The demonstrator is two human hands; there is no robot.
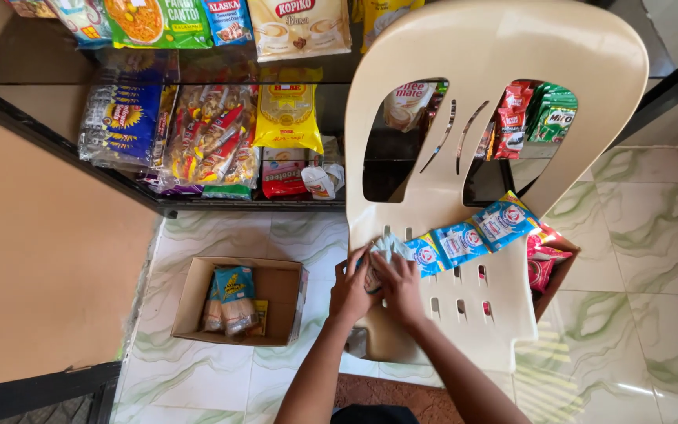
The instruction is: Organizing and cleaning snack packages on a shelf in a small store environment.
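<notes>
While both hands pinch it, the sachet strip (464, 238) lies on the plastic chair (504, 47) seat, running up-right away from the grip. Left hand (352, 289) & right hand (399, 284) are closed on its crumpled near end. Left of the grip, a cardboard box (198, 294) w/ small packets (233, 302) sits on the floor.

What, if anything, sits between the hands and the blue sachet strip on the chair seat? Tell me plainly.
Nothing visible does. The left hand and right hand already rest on the near end of the sachet strip, which lies across the chair seat.
</notes>
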